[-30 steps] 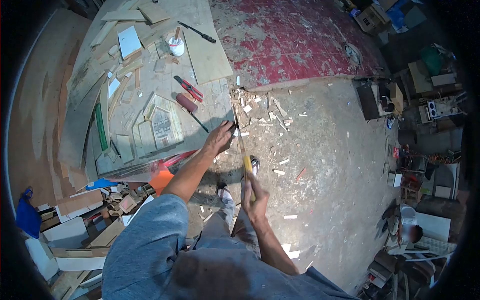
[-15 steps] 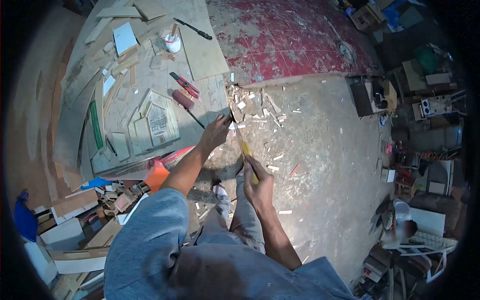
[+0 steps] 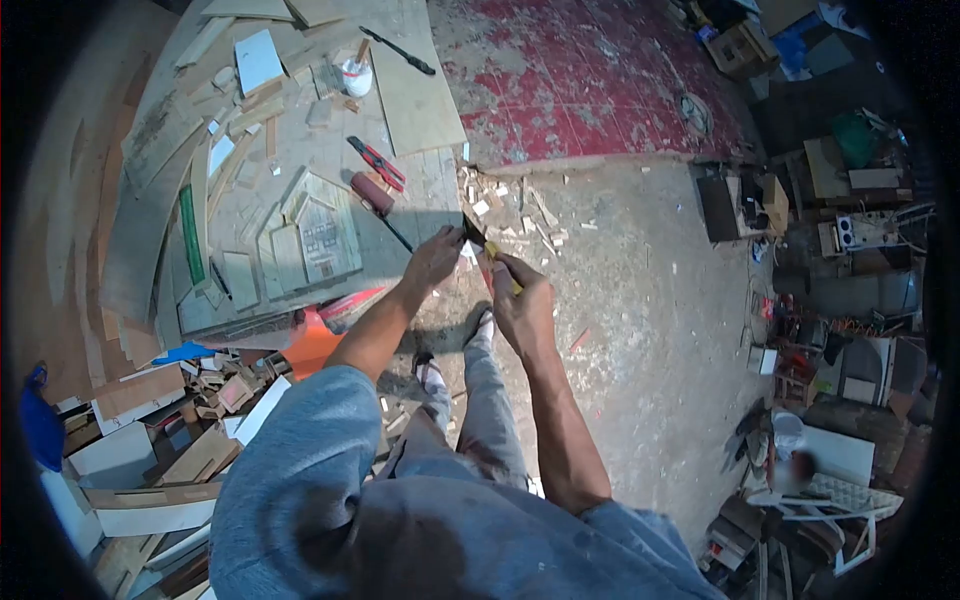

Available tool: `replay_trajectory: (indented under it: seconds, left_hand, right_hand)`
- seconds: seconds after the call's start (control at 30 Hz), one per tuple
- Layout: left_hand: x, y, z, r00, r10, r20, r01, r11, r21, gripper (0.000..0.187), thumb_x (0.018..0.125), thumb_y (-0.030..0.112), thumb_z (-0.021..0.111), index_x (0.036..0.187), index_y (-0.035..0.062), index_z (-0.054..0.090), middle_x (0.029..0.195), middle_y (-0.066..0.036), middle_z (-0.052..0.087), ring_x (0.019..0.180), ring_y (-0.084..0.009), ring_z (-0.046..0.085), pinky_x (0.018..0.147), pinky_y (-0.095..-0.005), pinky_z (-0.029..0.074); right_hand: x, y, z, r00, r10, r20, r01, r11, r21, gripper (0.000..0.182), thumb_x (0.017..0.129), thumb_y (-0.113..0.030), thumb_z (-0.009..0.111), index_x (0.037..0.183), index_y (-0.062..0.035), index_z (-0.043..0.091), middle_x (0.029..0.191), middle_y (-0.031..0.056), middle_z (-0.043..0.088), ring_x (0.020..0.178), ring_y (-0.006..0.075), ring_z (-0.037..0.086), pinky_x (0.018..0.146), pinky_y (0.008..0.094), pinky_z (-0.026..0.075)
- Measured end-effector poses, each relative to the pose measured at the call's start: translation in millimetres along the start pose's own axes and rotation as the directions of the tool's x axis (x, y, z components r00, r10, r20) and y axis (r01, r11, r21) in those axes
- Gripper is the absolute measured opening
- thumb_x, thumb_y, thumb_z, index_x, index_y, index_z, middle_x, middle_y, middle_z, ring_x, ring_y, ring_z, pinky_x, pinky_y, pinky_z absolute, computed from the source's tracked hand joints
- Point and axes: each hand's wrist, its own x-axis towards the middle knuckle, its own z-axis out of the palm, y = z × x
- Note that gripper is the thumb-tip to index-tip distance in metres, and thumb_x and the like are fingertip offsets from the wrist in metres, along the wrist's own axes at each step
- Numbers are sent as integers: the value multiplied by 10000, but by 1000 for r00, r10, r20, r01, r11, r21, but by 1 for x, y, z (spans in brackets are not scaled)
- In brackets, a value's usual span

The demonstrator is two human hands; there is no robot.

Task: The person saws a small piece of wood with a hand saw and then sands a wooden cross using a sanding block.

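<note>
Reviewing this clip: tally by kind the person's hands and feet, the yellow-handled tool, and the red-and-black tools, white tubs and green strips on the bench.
Hands: 2, left hand and right hand
Feet: 2
Yellow-handled tool: 1
Red-and-black tool: 1
White tub: 1
Green strip: 1
Total: 8

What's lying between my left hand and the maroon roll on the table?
A thin dark rod, running from beside the roll toward your left hand, as the head view shows. Whether it joins the roll, I can't tell.
</note>
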Motion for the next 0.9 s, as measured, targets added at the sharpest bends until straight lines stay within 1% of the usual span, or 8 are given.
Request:
replay_trajectory:
  seconds: [0.1, 0.37, 0.43, 0.53, 0.6, 0.67, 0.77, 0.9]
  left_hand:
    - [-4, -3, 13, 996, -56, -68, 40, 977, -209, 388, 846, 39, 568, 1229, 11, 618, 1257, -110, 605, 1196, -296, 550, 971, -373, 537]
    - [-2, 0, 2, 994, -103, 22, 105, 964, -246, 441, 839, 111, 637, 1265, 8, 585, 1285, -120, 601, 1194, -317, 549, 1035, -390, 481]
    - [-7, -1, 3, 981, 44, -188, -56, 996, -62, 401, 808, 53, 583, 1201, -16, 628, 1268, -131, 602, 1222, -301, 537, 967, -380, 536]
    - [-12, 6, -23, 978, -31, -206, -31, 955, -295, 388, 793, 34, 565, 1172, -19, 628, 1237, -134, 601, 1173, -316, 542, 956, -388, 536]
    - [-12, 9, 4, 994, -58, -93, 27, 954, -299, 441, 792, 30, 593, 1232, 4, 601, 1236, -127, 601, 1166, -327, 549, 988, -396, 516]
    - [2, -8, 3, 994, -107, -16, 99, 960, -262, 503, 791, 27, 621, 1291, 27, 575, 1234, -120, 601, 1158, -338, 556, 1019, -403, 495]
    - [1, 0, -8, 997, -79, -10, 71, 932, -356, 509, 767, 12, 614, 1276, 15, 583, 1217, -120, 601, 1158, -334, 549, 1000, -414, 506]
    - [0, 2, -3, 999, 28, 16, -27, 998, -63, 434, 768, 66, 633, 1195, -11, 637, 1215, -104, 617, 1189, -277, 514, 1051, -368, 447]
  right_hand:
    - [-17, 7, -8, 985, -153, -84, 153, 988, -9, 304, 979, -158, 561, 1143, 64, 688, 892, 336, 678, 855, 406, 728, 753, 426, 540]
    - [15, 7, 4, 1000, -17, -23, 17, 1000, -22, 306, 964, -163, 568, 1151, 42, 698, 919, 328, 693, 871, 403, 733, 788, 414, 549]
    - [15, -3, -7, 1000, -10, 3, 10, 1000, -16, 306, 963, -166, 568, 1146, 40, 702, 921, 323, 696, 880, 401, 733, 793, 416, 549]
    - [36, 4, 4, 1000, 14, 19, -14, 1000, 1, 310, 962, -180, 574, 1133, 42, 707, 931, 317, 701, 897, 397, 735, 798, 414, 551]
    - [49, 14, 23, 998, 58, 19, -56, 994, -93, 317, 982, -191, 570, 1100, 68, 709, 921, 203, 745, 795, 223, 694, 777, 370, 542]
    - [64, 43, 34, 991, -128, -28, 125, 989, -76, 368, 990, -228, 605, 1189, 74, 674, 828, 159, 711, 699, 174, 637, 670, 346, 529]
    - [43, 12, 7, 964, 27, 263, -79, 978, 191, 568, 1001, -327, 656, 1371, 85, 528, 694, 60, 602, 559, 98, 531, 485, 280, 416]
    - [24, -14, -17, 987, 12, 158, -23, 997, 72, 439, 996, -285, 629, 1231, 85, 614, 850, 248, 706, 774, 263, 708, 717, 385, 539]
